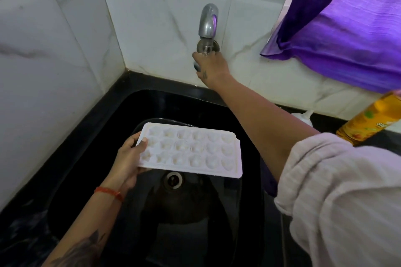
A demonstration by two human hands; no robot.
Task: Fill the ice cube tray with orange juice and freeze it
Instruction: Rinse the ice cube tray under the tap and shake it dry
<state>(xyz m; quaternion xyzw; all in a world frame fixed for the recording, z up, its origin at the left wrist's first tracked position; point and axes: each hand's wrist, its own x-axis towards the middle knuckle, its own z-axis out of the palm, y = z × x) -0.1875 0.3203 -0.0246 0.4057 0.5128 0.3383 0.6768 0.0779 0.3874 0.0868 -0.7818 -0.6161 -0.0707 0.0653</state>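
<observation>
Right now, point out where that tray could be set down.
Free: black sink floor around the drain, below the ice cube tray; dark counter strip left of the basin. Crowded: right ledge, with yellow bottle and purple cloth.

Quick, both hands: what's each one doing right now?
Left hand: closed on the short end of the ice cube tray, held over the sink.
Right hand: gripping the tap at its base.
</observation>
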